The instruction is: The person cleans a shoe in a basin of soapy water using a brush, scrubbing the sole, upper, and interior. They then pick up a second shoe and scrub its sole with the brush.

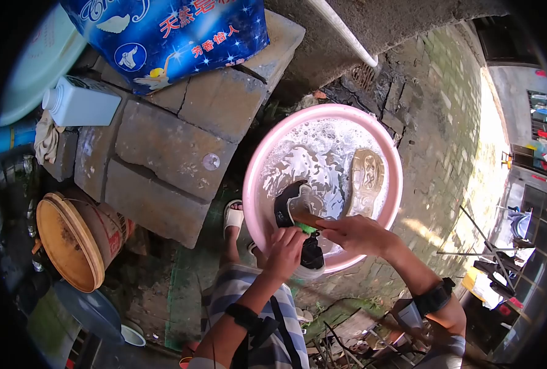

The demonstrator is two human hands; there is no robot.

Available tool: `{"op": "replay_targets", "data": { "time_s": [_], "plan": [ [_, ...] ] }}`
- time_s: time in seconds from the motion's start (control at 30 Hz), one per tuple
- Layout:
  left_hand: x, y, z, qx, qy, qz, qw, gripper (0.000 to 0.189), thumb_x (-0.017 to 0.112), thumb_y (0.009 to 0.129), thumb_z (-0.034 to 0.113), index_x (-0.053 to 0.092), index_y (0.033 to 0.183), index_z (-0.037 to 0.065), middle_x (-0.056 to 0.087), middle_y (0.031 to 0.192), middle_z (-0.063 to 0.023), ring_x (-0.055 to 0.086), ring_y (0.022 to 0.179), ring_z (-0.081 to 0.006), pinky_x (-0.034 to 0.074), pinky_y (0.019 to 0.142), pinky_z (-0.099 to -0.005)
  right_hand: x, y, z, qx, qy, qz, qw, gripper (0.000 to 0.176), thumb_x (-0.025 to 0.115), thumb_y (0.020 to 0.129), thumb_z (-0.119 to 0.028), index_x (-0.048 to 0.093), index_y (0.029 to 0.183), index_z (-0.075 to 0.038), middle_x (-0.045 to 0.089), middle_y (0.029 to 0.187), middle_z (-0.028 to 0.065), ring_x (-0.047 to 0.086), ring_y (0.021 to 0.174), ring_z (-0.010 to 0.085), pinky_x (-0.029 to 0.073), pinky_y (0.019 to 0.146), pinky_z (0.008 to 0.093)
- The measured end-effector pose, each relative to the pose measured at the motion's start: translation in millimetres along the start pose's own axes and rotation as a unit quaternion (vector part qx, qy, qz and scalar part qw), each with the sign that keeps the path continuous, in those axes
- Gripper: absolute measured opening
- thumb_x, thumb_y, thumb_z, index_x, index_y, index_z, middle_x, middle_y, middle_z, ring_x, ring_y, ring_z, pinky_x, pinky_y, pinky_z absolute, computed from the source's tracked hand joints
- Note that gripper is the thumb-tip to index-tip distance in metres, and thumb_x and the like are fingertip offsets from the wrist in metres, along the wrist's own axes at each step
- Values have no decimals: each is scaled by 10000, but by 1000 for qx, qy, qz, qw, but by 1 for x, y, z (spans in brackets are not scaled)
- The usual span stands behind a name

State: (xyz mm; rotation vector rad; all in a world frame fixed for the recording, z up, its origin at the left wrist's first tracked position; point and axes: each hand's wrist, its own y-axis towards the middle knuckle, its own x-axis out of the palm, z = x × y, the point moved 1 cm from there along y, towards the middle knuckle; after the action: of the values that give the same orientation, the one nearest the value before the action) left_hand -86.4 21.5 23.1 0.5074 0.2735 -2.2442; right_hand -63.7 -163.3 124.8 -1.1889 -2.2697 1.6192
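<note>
A pink basin (255, 154) of sudsy water stands on the ground in front of me. At its near side my left hand (284, 249) is closed on a black shoe (312, 253) with a pale sole, tilted over the rim. My right hand (354, 235) grips a wooden-handled scrub brush (309, 218), and its green bristles lie against the shoe, close to my left fingers. Part of the brush and the shoe's middle are hidden by my hands. Another shoe (365, 179) lies sole up in the water at the basin's right side.
Left of the basin is a brick ledge (163, 147) bearing a blue detergent bag (187, 46) and a light-blue bottle (89, 103). A bucket (70, 243) stands below the ledge. A white pipe (347, 34) comes down near a drain; clothes hang far right.
</note>
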Motion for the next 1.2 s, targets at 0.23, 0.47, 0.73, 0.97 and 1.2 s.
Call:
{"op": "replay_targets", "data": {
  "time_s": [0.23,0.47,0.73,0.97,1.2],
  "plan": [
    [-3,-2,1,7,-2,-8,1000,280,603,661,-50,563,913,66,533,933,-83,503,883,-284,386,752,-392,7,14,-17,41,-14,110,993,305,449,873,-331,538,1142,-219,616,766,180,598,755,360,464,675,453],
    [-2,1,1,0,6,7,1000,269,599,672,-63,572,911,59,536,930,-88,507,878,-286,394,754,-386,26,16,-9,32,23,97,995,363,474,873,-340,528,1191,-174,595,739,192,594,722,347,459,668,417],
    [-1,0,1,5,-2,9,1000,250,602,679,-51,584,902,61,541,918,-82,513,868,-279,396,751,-383,11,-5,4,26,14,11,1000,372,520,879,-321,531,1213,-157,567,665,174,538,560,243,436,597,331],
    [-2,-1,0,7,-5,10,1000,248,599,678,-53,579,898,62,542,912,-79,515,869,-271,389,746,-372,18,11,-12,89,65,104,988,370,459,872,-375,544,1185,-199,618,802,189,604,787,342,466,717,406],
    [-3,1,1,11,0,18,1000,250,601,681,-53,577,903,60,538,905,-83,513,861,-273,396,735,-377,34,16,-4,43,68,91,993,391,451,870,-357,517,1213,-182,616,835,200,589,822,367,460,754,418]
  ]
}}
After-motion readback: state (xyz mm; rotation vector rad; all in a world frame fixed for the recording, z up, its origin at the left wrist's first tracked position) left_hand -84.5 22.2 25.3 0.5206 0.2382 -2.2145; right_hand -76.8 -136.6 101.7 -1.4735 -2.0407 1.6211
